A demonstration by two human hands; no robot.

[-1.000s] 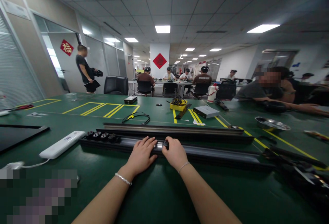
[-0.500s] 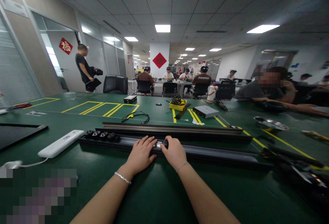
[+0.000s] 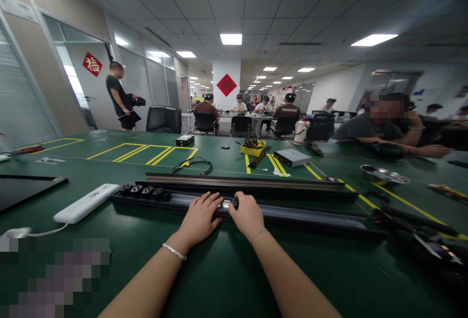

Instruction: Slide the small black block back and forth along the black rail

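Observation:
A long black channel point(image 3: 310, 218) with a pale inner strip lies crosswise on the green table. Several black socket-like blocks point(image 3: 147, 191) sit in a row at its left end. My left hand point(image 3: 200, 218) rests across the channel near the middle, fingers stretched out and holding nothing. Just right of it, my right hand point(image 3: 247, 215) has thumb and fingers closed on a small black block point(image 3: 234, 203) at the channel; most of that block is covered by the fingers. Behind, a second black rail point(image 3: 248, 184) lies roughly parallel.
A white power strip point(image 3: 87, 203) lies beside the channel's left end. Beyond are a coiled black cable point(image 3: 193, 164), a yellow box point(image 3: 252, 149), a grey box point(image 3: 292, 158) and a metal bowl point(image 3: 383, 174). Dark parts point(image 3: 427, 245) lie right. A person point(image 3: 369, 130) sits at the table's right.
My right hand has shifted very slightly, and the small black block in it looks turned a little. My left hand stays in place. The seated person's forearm at right has moved.

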